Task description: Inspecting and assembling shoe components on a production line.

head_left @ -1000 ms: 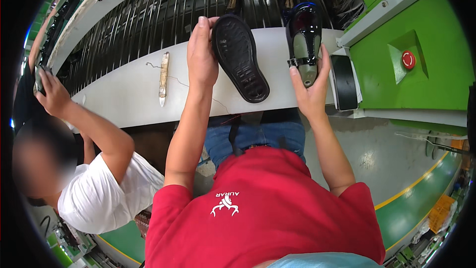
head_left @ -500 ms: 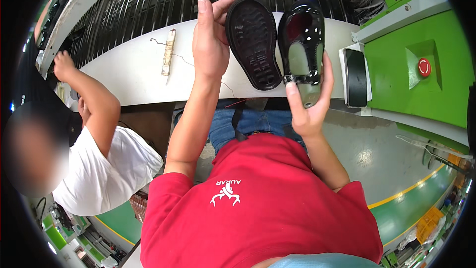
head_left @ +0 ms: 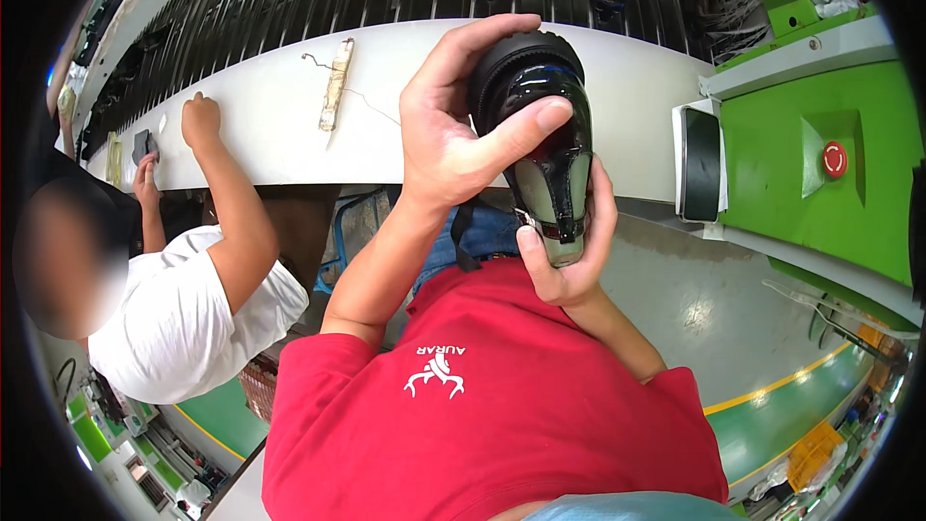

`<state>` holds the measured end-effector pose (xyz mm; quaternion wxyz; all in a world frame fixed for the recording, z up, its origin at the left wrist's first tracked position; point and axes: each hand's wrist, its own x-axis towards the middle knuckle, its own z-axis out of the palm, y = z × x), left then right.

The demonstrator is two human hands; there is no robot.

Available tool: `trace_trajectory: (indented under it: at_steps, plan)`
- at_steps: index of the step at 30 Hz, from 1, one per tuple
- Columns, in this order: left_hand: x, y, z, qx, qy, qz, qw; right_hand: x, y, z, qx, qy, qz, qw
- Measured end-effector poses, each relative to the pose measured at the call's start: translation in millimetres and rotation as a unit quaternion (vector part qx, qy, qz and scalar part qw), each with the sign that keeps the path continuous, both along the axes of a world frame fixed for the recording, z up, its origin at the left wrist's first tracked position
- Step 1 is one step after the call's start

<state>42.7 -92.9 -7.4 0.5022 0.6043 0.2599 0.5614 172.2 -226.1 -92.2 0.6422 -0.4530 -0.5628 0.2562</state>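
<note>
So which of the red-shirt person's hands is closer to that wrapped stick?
Left. The left hand is right of the wrapped stick, at the toe of the black shoe; the right hand is farther right, at its heel.

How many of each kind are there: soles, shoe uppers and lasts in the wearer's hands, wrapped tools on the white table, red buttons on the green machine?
Black sole: 1
Black shoe upper: 1
Green-grey last: 1
Wrapped tool: 1
Red button: 1
Total: 5

White bench (head_left: pixel 265 140): wrapped pointed tool (head_left: pixel 336 87) on top, thin thread (head_left: pixel 316 63) showing either side.
</note>
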Motion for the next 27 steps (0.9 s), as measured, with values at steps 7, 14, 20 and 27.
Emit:
trace_trajectory:
  at_steps: [7,14,20,27]
  plan:
    - [3.4,-5.0,-1.5,0.037,0.005,0.034,0.999,-0.9,-4.9,-3.0,0.005,-0.009,-0.008,1.000]
    - [4.4,-6.6,-1.3,0.049,0.022,0.045,0.998,3.4,-13.3,0.2,-0.038,-0.016,0.042,0.998]
    - [5.6,-8.6,-0.3,0.042,0.016,0.040,0.998,0.5,-9.6,1.2,-0.015,-0.002,-0.005,1.000]
    - [4.7,-9.8,0.8,0.040,0.014,0.038,0.998,2.7,-10.7,-1.0,-0.025,-0.015,0.019,0.999]
